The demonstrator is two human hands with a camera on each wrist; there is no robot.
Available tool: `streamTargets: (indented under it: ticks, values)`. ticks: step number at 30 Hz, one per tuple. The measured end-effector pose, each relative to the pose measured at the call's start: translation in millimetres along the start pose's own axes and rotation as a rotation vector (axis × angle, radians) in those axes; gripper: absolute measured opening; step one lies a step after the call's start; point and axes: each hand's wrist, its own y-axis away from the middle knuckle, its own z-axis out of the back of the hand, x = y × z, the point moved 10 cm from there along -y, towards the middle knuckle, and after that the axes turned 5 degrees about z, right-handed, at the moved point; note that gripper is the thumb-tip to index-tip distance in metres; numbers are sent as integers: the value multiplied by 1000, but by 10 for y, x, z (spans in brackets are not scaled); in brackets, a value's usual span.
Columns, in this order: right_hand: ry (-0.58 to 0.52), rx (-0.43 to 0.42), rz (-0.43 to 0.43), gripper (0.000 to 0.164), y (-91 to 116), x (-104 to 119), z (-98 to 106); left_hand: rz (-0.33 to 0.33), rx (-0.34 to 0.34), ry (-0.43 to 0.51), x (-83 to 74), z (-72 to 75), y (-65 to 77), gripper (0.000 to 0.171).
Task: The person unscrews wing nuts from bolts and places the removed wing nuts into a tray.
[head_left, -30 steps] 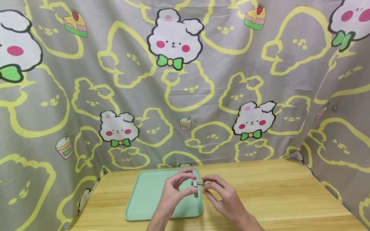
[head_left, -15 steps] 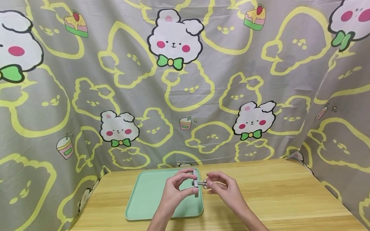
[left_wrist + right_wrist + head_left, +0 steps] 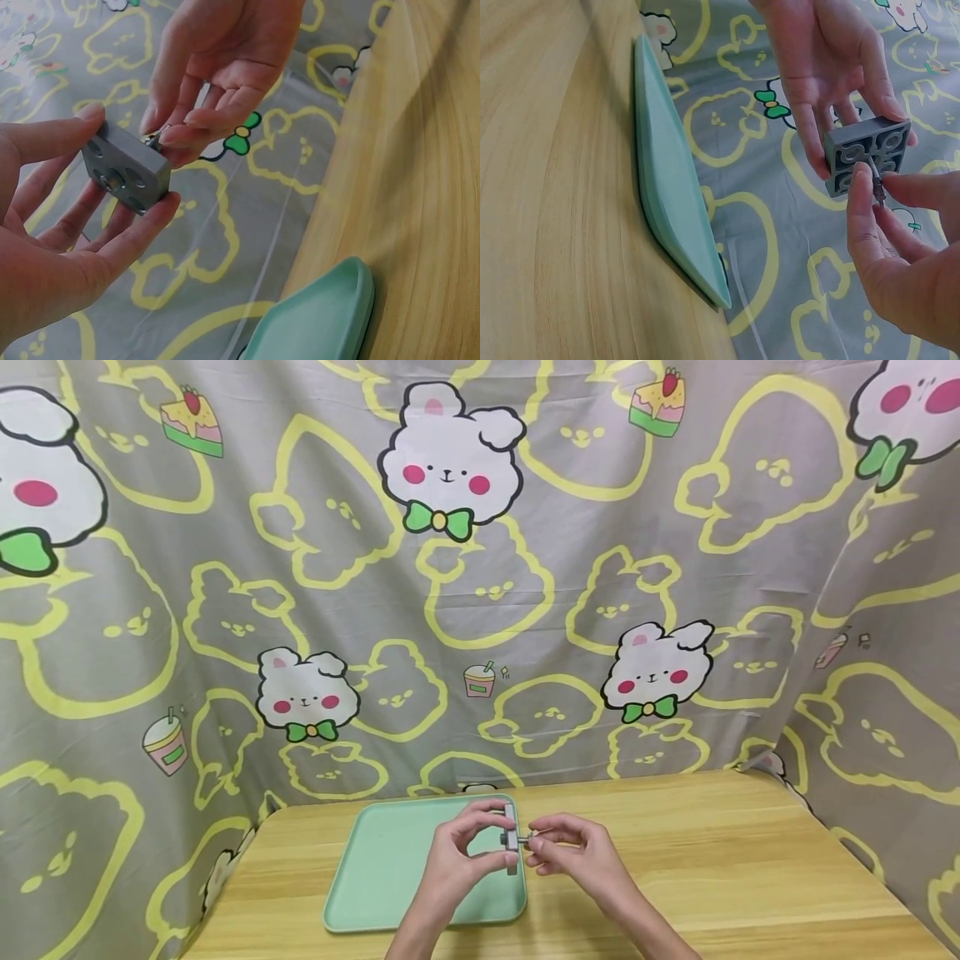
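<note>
A grey square block [image 3: 512, 852] with round holes at its corners is held up over the right edge of the green tray. My left hand [image 3: 450, 864] grips it by opposite edges, thumb on one side and fingertips on the other. Through the middle of the block [image 3: 859, 135] runs a thin metal bolt [image 3: 877, 178], which sticks out of its ribbed face. My right hand [image 3: 581, 856] pinches the bolt's protruding end between thumb and fingers. In the left wrist view, the flat face of the block [image 3: 124, 150] shows a metal part in the centre hole.
The pale green tray [image 3: 375, 877] with a raised rim lies on the wooden table [image 3: 712, 852], left of centre. Grey cloth [image 3: 450, 610] printed with cartoon animals hangs behind the table and at both sides.
My right hand's fingers have loosened, shifted and closed again around the bolt's end. The block has stayed nearly in place in my left hand, drifting slightly to the right.
</note>
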Motion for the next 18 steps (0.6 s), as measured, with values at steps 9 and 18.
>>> streamTargets:
  ticks: [9,18]
  values:
    - [12,2,40,36,5,35,7,13,17,11,13,-25,2,31]
    - [171,-34,181,18,10,148,2,1,3,-6,2,19,6,33]
